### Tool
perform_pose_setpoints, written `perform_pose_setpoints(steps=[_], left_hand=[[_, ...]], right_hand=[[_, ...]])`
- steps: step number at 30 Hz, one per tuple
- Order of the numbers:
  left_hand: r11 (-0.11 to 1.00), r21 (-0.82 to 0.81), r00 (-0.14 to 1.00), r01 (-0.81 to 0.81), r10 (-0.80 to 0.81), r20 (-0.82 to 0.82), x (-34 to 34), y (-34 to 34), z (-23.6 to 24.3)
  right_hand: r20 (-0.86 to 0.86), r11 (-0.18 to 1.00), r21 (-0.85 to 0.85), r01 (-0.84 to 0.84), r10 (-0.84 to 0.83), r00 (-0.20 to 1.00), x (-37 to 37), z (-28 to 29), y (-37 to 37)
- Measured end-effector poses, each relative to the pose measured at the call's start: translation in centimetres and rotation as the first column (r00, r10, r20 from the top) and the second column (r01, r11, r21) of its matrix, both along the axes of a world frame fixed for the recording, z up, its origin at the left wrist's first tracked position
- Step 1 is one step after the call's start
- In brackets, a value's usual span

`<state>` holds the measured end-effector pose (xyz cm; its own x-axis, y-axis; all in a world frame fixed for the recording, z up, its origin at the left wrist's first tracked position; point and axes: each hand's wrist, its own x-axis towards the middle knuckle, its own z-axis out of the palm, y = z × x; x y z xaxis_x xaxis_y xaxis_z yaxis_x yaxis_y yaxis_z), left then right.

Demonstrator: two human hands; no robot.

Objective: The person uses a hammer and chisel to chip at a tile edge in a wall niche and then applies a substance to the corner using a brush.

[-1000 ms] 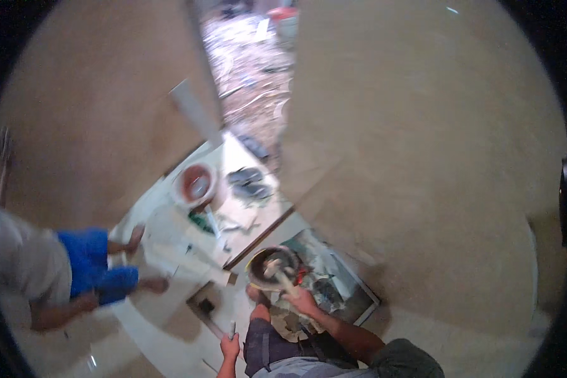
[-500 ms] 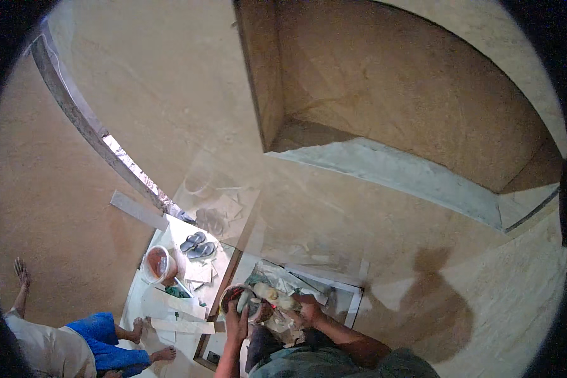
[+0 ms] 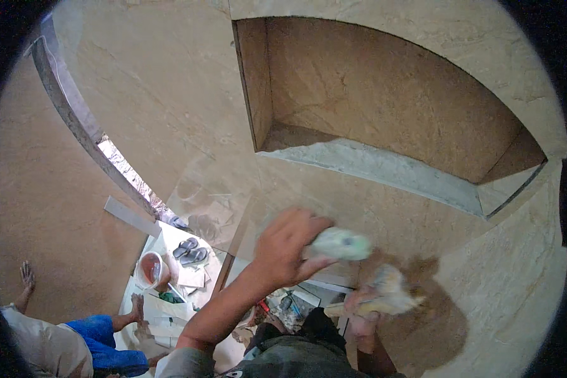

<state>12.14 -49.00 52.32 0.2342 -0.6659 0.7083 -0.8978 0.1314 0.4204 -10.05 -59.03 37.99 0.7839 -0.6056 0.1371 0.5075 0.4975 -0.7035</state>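
Presently, in the head view, the left hand (image 3: 288,249) is raised against the glossy tiled wall (image 3: 189,126), fingers closed around a pale greenish sponge (image 3: 341,244) that sits just below the recessed niche (image 3: 384,101). The right hand (image 3: 362,312) sits lower and nearer, clamped on a blurred trowel (image 3: 384,301) loaded with pale paste, beside a damp dark patch (image 3: 435,315) on the wall. Judgement: the wiping is best done with flat, even pressure along the joints, keeping the loaded trowel clear of the cleaned surface. Far left, on the floor, stand a reddish bucket (image 3: 150,269) and sandals (image 3: 190,251); another person's legs (image 3: 116,327) are near them.
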Motion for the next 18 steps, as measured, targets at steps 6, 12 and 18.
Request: perform_pose_setpoints(steps=[6, 12, 18], left_hand=[[0.972, -0.224, 0.949, 0.074, 0.001, 0.315, 0.0, -8.5, 5.9], [0.956, -0.290, 0.955, -0.053, 0.134, 0.264, 2.4, -14.1, 6.3], [0.956, -0.163, 0.931, -0.244, 0.278, 0.237, 3.8, -16.2, 6.0]], right_hand=[[0.160, 0.923, -0.325, 0.205, -0.160, 0.974, 0.1, 5.1, -3.0], [-0.049, 0.965, -0.111, 0.236, -0.242, 0.969, 1.0, 8.7, -5.4], [0.087, 0.995, -0.092, 0.030, -0.022, 0.996, 1.6, 10.1, -10.7]])
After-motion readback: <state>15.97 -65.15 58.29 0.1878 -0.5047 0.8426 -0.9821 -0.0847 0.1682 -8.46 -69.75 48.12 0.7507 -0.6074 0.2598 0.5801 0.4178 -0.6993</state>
